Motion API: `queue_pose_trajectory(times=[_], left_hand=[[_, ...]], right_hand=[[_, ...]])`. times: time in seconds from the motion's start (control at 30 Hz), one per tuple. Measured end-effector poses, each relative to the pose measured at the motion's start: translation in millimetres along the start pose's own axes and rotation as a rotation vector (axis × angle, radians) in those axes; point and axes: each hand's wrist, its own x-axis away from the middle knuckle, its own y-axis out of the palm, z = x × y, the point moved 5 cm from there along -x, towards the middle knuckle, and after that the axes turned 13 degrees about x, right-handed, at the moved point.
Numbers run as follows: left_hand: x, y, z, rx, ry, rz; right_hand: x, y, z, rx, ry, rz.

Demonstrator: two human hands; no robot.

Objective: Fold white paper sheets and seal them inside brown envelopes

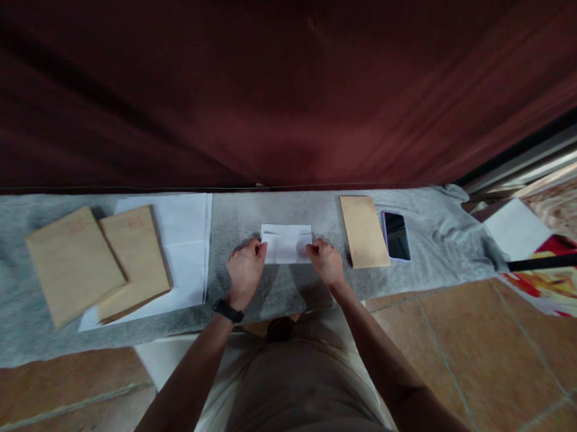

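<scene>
A folded white sheet of paper (287,243) lies on the grey cloth (254,290) in front of me. My left hand (245,271) pinches its left edge, fingers closed; a black band is on that wrist. My right hand (324,261) grips the sheet's right edge, fingers curled on it. Both hands rest low on the cloth, one at each end of the paper.
Two brown envelopes (71,263) (135,259) lie on white sheets (187,242) at the left. Another brown envelope (364,230) and a dark phone (396,235) lie to the right. A dark red curtain (280,79) hangs behind. Tiled floor (472,348) is below.
</scene>
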Motion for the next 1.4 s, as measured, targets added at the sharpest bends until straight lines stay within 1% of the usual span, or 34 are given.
queue_pose_trajectory(times=[0.3,0.67,0.8,0.87,0.97,1.03,1.1,1.23,1.3,1.4], left_hand=[[-12.1,2.5,4.6,0.0,0.007,0.004],[-19.7,4.3,9.9,-0.048,-0.008,0.009],[-19.6,2.6,13.7,-0.073,0.019,0.021],[-19.3,3.2,14.7,-0.089,0.022,0.018],[-18.4,5.3,15.1,-0.111,0.033,0.015],[-17.4,6.2,15.6,-0.117,0.057,0.027],[-16.6,6.5,15.6,-0.119,0.07,0.044],[-16.6,7.5,15.5,-0.121,0.07,0.048],[-17.4,7.7,16.4,-0.119,0.078,0.048],[-18.4,7.9,17.8,-0.106,0.09,0.047]], right_hand=[[-9.5,-3.1,-3.9,0.047,0.028,0.007],[-12.6,-5.4,-10.9,0.125,0.018,0.113],[-14.1,-3.8,-11.3,0.108,0.02,0.125],[-14.2,-3.4,-10.3,0.075,0.018,0.156],[-11.6,-6.1,-11.5,0.007,-0.038,0.299],[-7.5,-6.9,-16.2,-0.036,-0.116,0.404],[-2.9,-3.9,-23.9,-0.079,-0.204,0.455],[5.2,10.8,-42.7,-0.14,-0.358,0.447],[7.8,19.1,-48.9,-0.128,-0.385,0.427],[10.2,28.1,-52.2,-0.087,-0.375,0.405]])
